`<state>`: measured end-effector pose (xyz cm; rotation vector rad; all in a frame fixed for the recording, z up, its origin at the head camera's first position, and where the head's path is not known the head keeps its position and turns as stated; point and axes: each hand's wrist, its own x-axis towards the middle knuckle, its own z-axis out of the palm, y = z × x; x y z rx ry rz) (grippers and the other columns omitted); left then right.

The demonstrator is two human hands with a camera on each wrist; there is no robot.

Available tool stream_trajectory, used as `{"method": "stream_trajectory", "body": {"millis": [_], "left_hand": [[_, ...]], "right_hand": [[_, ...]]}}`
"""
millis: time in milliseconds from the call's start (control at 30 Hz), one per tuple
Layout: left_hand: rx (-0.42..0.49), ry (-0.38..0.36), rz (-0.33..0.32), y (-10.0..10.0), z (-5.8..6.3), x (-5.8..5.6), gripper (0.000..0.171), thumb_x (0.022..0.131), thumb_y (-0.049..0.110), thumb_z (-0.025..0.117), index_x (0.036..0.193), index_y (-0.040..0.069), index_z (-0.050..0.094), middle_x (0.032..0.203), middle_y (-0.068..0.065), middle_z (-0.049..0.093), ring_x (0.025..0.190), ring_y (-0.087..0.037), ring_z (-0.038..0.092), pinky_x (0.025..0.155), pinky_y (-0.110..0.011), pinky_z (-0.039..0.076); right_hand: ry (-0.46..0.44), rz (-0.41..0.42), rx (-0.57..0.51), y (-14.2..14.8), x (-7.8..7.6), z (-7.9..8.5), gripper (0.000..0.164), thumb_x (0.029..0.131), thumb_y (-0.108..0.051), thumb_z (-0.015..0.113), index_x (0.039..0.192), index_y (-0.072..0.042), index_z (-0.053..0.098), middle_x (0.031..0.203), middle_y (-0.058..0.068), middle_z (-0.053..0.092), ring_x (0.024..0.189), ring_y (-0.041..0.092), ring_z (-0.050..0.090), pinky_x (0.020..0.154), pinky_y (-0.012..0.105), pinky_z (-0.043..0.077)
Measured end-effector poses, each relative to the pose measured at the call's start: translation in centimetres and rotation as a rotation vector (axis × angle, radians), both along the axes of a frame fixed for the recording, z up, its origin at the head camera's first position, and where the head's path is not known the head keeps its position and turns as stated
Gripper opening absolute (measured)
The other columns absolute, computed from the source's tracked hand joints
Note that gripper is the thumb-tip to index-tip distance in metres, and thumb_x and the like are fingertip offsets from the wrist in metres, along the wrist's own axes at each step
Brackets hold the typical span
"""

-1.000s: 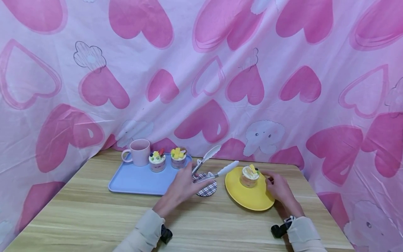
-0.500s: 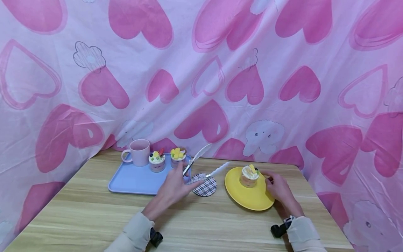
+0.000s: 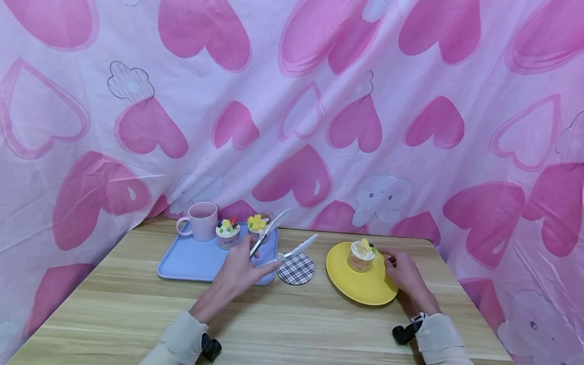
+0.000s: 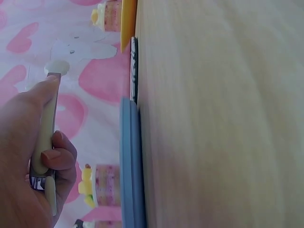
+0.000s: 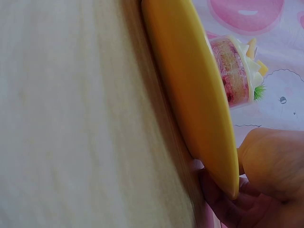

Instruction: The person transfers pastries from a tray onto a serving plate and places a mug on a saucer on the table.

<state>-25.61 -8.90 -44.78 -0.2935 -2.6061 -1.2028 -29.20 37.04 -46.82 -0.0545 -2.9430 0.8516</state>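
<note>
My left hand (image 3: pixel 234 271) holds a pair of food tongs (image 3: pixel 296 248) with whitish tips spread apart, above the right part of the blue tray (image 3: pixel 187 266). In the left wrist view the fingers wrap the tongs' handle (image 4: pixel 46 128). Just beyond the tongs stands a dessert cup topped with yellow cubes (image 3: pixel 258 224). My right hand (image 3: pixel 406 274) grips the right rim of a yellow plate (image 3: pixel 369 291), thumb above and fingers beneath in the right wrist view. A cream-topped dessert cup (image 3: pixel 362 256) stands on that plate.
A pink mug (image 3: pixel 203 221) and another dessert cup with berries (image 3: pixel 227 234) stand at the back of the tray. A checked round coaster (image 3: pixel 296 269) lies between tray and plate. Behind the wooden table (image 3: pixel 292 324) hangs a pink heart-patterned cloth (image 3: pixel 292 126).
My left hand has moved left with the tongs, away from the plate and over the tray, uncovering more of the coaster. The right hand and the plate have stayed where they were.
</note>
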Motion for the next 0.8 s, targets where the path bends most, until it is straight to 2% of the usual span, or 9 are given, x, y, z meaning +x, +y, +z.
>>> {"method": "stream_trajectory", "body": {"millis": [167, 267, 433, 600, 800], "left_hand": [[-0.025, 0.031, 0.009, -1.0, 0.0, 0.2, 0.084, 0.079, 0.061, 0.093, 0.137, 0.015, 0.053, 0.099, -0.010, 0.067, 0.075, -0.015, 0.059, 0.061, -0.026, 0.050], [-0.045, 0.039, 0.035, -1.6, -0.1, 0.2, 0.087, 0.079, 0.060, 0.093, 0.140, 0.012, 0.054, 0.101, -0.009, 0.067, 0.079, -0.017, 0.061, 0.063, -0.026, 0.052], [-0.058, 0.014, 0.096, -2.3, -0.1, 0.2, 0.093, 0.080, 0.060, 0.092, 0.143, 0.006, 0.052, 0.099, -0.010, 0.066, 0.082, -0.020, 0.063, 0.062, -0.026, 0.053], [-0.034, -0.014, 0.122, -2.9, -0.1, 0.2, 0.087, 0.081, 0.057, 0.093, 0.136, 0.003, 0.052, 0.091, -0.013, 0.064, 0.073, -0.019, 0.060, 0.056, -0.026, 0.049], [-0.017, -0.043, 0.156, -3.4, -0.1, 0.1, 0.088, 0.082, 0.056, 0.092, 0.138, 0.003, 0.051, 0.093, -0.016, 0.064, 0.073, -0.019, 0.060, 0.054, -0.025, 0.047]], "right_hand": [[0.000, 0.005, -0.004, 0.0, 0.0, 0.0, 0.046, 0.107, -0.001, 0.052, 0.151, -0.007, 0.061, 0.112, 0.020, 0.070, 0.092, 0.029, 0.061, 0.073, 0.035, 0.052], [-0.004, 0.003, -0.007, 0.0, 0.0, 0.0, 0.046, 0.107, -0.001, 0.052, 0.151, -0.007, 0.061, 0.112, 0.020, 0.069, 0.092, 0.029, 0.061, 0.073, 0.035, 0.053], [-0.010, -0.002, -0.005, 0.0, 0.0, 0.0, 0.045, 0.107, -0.002, 0.051, 0.151, -0.007, 0.061, 0.111, 0.021, 0.069, 0.092, 0.029, 0.061, 0.073, 0.034, 0.053], [-0.015, -0.007, 0.004, 0.1, -0.1, -0.1, 0.045, 0.108, -0.003, 0.052, 0.152, -0.008, 0.061, 0.113, 0.021, 0.070, 0.094, 0.030, 0.062, 0.074, 0.033, 0.052], [-0.006, -0.005, 0.005, 0.0, -0.1, 0.0, 0.045, 0.108, -0.002, 0.052, 0.151, -0.008, 0.061, 0.112, 0.020, 0.070, 0.093, 0.029, 0.061, 0.074, 0.035, 0.052]]}}
